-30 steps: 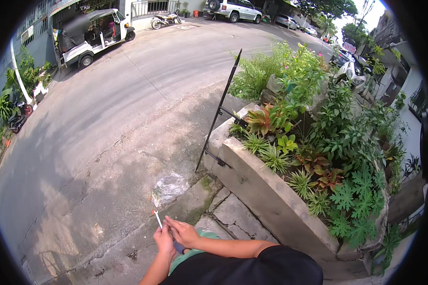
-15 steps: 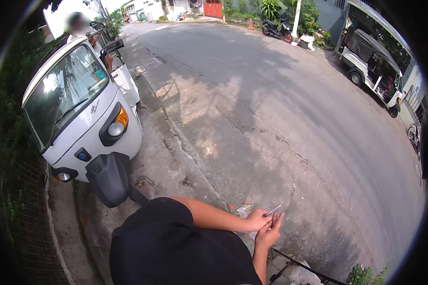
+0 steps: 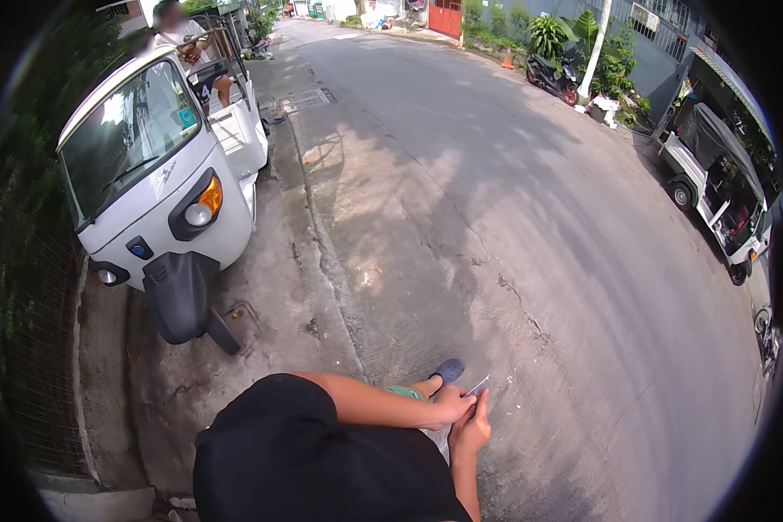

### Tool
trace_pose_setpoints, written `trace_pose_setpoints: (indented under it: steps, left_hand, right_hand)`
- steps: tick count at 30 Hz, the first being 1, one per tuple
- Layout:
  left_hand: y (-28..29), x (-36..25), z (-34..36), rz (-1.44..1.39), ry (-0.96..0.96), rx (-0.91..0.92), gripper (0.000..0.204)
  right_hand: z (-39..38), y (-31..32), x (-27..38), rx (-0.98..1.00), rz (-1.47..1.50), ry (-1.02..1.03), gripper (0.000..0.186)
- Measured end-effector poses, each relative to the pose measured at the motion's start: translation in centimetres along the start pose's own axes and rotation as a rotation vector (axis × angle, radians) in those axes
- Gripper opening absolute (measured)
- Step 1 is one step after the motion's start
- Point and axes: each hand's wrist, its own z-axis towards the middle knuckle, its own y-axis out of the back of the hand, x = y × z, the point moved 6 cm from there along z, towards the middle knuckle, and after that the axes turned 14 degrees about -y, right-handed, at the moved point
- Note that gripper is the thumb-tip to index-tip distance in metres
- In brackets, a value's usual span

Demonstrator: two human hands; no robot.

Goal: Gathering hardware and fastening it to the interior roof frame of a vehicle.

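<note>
Could drop the silver tool [image 3: 478,384] onto the road [image 3: 583,261], most likely through too light a pinch on so slim a thing, or a jolt from a misstep of the blue clog [image 3: 449,370]. Holds the tool out above the road, with the left hand [image 3: 449,407] curled and apparently clamped on its near end. Rests the right hand [image 3: 470,431] against the left, one finger straight up beside the tool; cannot tell, with the palm hidden, whether also closed on it.

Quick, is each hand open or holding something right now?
Left hand: closed, holding a slim silver tool.
Right hand: close beside the left; whether it grips the tool cannot be told.
</note>
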Motion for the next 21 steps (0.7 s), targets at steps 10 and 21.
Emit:
trace_pose_setpoints:
  steps: [10,21]
  left_hand:
    - [-22.1,-5.6,20.7,-0.070,-0.051,0.249,0.020]
    - [-45.5,-8.4,39.7,-0.096,-0.025,0.378,0.015]
  right_hand:
    - [24.4,7.6,-13.0,-0.294,0.129,-0.161,0.039]
    - [47.2,16.1,-28.0,-0.387,0.152,-0.426,0.042]
